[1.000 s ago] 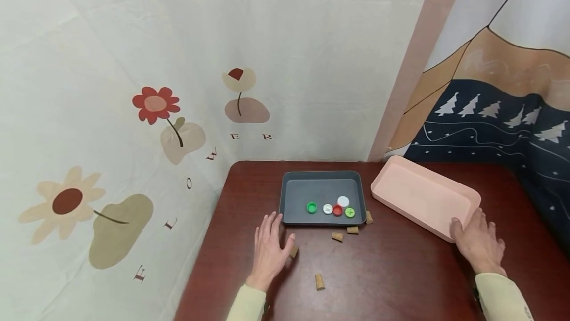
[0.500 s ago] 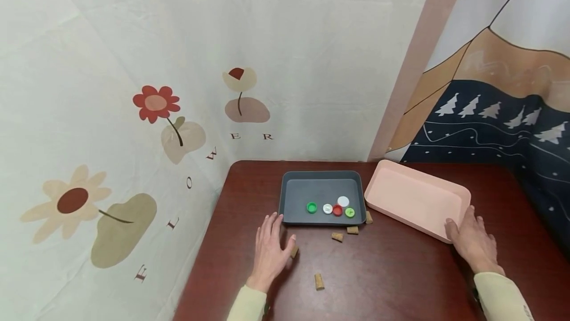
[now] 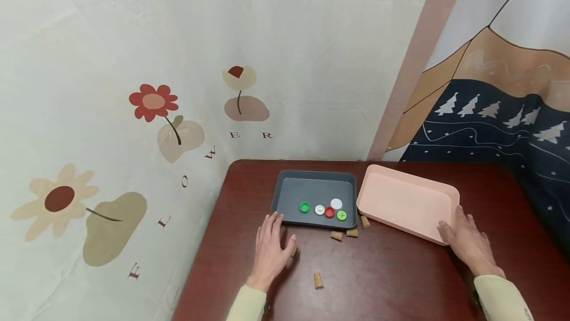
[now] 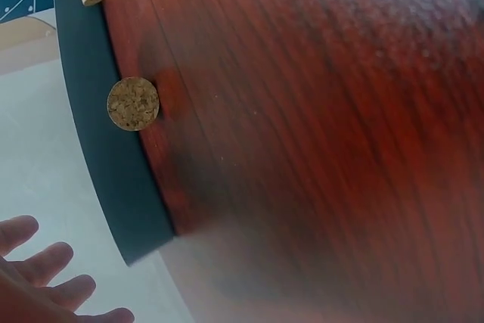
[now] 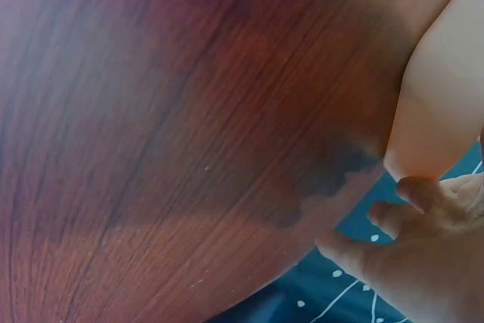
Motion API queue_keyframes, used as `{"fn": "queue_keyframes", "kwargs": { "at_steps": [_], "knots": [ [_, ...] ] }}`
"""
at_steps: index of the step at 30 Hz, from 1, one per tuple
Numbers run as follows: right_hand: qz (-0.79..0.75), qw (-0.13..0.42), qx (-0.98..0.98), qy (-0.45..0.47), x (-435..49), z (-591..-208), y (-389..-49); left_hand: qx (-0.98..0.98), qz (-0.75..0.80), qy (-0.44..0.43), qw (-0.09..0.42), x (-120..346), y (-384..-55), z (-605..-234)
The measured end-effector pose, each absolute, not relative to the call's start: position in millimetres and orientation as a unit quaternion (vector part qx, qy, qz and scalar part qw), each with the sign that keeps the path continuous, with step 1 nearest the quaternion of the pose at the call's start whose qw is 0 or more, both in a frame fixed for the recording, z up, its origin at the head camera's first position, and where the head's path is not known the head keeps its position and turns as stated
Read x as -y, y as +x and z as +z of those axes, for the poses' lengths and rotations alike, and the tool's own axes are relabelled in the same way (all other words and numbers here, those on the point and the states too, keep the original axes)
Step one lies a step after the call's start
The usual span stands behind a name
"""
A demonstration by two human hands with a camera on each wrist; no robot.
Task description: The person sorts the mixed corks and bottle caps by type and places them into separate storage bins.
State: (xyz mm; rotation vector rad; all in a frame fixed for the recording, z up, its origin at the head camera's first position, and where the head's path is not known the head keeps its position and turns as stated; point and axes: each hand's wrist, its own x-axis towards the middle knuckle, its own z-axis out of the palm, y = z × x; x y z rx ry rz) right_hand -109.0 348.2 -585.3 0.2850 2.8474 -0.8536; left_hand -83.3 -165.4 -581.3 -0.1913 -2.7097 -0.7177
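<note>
In the head view, my right hand (image 3: 472, 244) presses against the right front corner of a pink tray (image 3: 409, 200). The right wrist view shows its fingertips at the end of that tray (image 5: 435, 111). My left hand (image 3: 269, 254), fingers extended, has its fingertips at the left front corner of a dark grey tray (image 3: 307, 190). In it lie a green cap (image 3: 304, 207), a red cap (image 3: 329, 212), a light green cap (image 3: 341, 215) and white caps. The trays sit side by side, pink one angled. A cork (image 3: 294, 251) shows beside my left thumb.
More corks lie on the reddish-brown table (image 3: 378, 281): one near the front (image 3: 318, 281), others along the grey tray's front edge, such as a cork (image 3: 336, 236) and another cork (image 3: 365, 221). A patterned cloth (image 3: 311, 64) hangs behind the table.
My right hand has pushed the pink tray leftward, up against the grey tray. The grey tray and its caps have shifted slightly left. My left hand has stayed in place.
</note>
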Motion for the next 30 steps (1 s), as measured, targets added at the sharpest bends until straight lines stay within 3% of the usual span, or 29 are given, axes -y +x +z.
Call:
{"fn": "queue_keyframes", "kwargs": {
  "at_steps": [14,30],
  "knots": [
    [-0.311,0.12,-0.941,0.051,-341,-587,-115,0.95,-0.254,-0.068,0.169,169,-79,-581],
    [-0.295,0.131,-0.946,0.033,-345,-584,-116,0.952,-0.25,-0.062,0.166,178,-73,-587]
  ]
}}
